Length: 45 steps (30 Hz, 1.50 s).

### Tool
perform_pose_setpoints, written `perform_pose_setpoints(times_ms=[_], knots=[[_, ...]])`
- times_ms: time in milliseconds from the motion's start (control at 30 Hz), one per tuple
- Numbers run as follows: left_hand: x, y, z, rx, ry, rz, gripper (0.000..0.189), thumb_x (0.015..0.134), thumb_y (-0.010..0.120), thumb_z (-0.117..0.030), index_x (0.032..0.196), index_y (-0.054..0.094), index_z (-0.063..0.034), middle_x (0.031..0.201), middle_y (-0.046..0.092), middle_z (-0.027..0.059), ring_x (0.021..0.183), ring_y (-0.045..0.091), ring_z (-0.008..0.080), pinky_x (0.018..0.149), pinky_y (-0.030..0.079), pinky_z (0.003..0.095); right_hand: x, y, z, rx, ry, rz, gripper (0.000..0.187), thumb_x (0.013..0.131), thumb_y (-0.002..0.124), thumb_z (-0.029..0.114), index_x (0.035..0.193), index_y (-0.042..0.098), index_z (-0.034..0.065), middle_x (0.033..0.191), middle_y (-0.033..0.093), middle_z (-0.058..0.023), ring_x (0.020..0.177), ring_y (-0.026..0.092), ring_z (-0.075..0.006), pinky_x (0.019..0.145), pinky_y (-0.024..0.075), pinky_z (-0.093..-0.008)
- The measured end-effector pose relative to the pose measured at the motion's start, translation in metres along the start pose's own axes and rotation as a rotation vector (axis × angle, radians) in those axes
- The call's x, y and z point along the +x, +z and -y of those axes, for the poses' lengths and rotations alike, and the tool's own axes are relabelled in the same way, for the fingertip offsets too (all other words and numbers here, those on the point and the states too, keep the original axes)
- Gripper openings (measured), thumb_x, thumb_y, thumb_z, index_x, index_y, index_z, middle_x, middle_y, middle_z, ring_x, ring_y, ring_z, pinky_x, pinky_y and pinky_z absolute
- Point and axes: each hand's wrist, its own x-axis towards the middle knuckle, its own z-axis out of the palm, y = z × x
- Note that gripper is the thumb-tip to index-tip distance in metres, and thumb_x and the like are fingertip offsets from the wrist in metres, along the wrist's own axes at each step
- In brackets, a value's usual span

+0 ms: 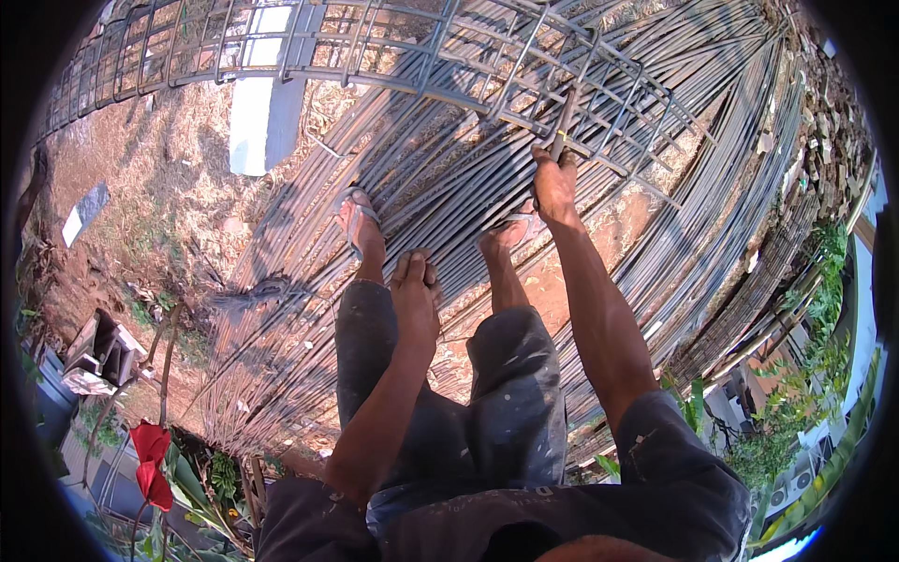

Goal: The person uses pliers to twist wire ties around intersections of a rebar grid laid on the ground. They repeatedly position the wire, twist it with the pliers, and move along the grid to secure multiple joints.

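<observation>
My right hand (555,184) grips a slim metal hand tool (564,126) with a yellow band. The tool reaches up against the end of a rebar cage (484,105); its exact kind is unclear. Square stirrups ring the long bars of this cage, which spans the top of the view. In front of my left knee is my left hand (416,288), its fingers curled together. The palm is hidden, so whether it holds anything small cannot be seen. Loose steel rebar (449,218) lies in a thick layer under and around my sandalled feet.
A pale board (249,133) lies under the cage on the left. Dark tie wire (256,291) rests bundled on the bars. More rebar (730,190) lies to the right, beside stacked rubble (825,133). A red flower (150,464) and hollow blocks (105,351) are lower left.
</observation>
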Motion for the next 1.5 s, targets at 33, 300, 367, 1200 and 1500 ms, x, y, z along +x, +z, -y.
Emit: perform_pose_setpoints(times_ms=[33,300,367,1200,1500], knots=[[0.001,-0.009,-0.016,-0.041,-0.03,-0.036,0.017,0.098,0.051,-0.023,0.094,0.056,-0.0073,0.064,0.046,-0.0014,0.047,0.037,0.0069,0.041,0.029,0.0231,-0.003,0.011,0.004,0.039,0.049,-0.027,0.043,0.083,0.06,0.016,0.114,0.046,-0.0106,0.094,0.056,-0.0195,0.085,0.054,-0.0264,0.078,0.0434,-0.0404],[0.046,-0.067,-0.12,-0.178,0.171,0.112,0.02,0.1,0.05,-0.029,0.089,0.054,-0.0129,0.071,0.049,-0.0007,0.05,0.04,0.009,0.044,0.032,0.0259,-0.016,0.099,0.029,0.107,0.155,-0.117,0.059,0.087,0.062,0.02,0.129,0.037,-0.0138,0.101,0.054,-0.0237,0.08,0.056,-0.0265,0.07,0.0444,-0.037],[0.056,-0.066,-0.125,-0.13,0.233,0.026,0.02,0.1,0.051,-0.025,0.086,0.053,-0.0118,0.068,0.048,-0.0017,0.049,0.039,0.0067,0.043,0.031,0.0229,-0.021,0.117,0.024,0.194,0.077,-0.203,0.065,0.086,0.063,0.018,0.134,0.033,-0.0149,0.121,0.05,-0.0317,0.108,0.053,-0.032,0.093,0.0418,-0.0395],[0.175,-0.064,-0.263,-0.416,0.987,0.078,0.025,0.095,0.04,-0.005,0.112,0.053,0.0084,0.082,0.052,0.0073,0.067,0.05,0.0151,0.056,0.043,0.0286,-0.045,0.281,-0.012,0.494,-0.431,0.341,0.016,0.09,0.06,0.018,0.09,0.049,0.0068,0.071,0.046,0.0003,0.05,0.044,-0.0078,0.041,0.038,-0.0237],[0.138,-0.115,-0.252,-0.655,1.047,-0.025,0.028,0.096,0.042,-0.011,0.112,0.054,0.0076,0.08,0.052,0.0067,0.063,0.05,0.014,0.056,0.043,0.0282,-0.041,0.335,0.029,0.277,-0.524,0.356,0.021,0.086,0.06,0.019,0.092,0.047,0.0036,0.063,0.04,0.0003,0.043,0.038,-0.0101,0.038,0.0319,-0.0267]])
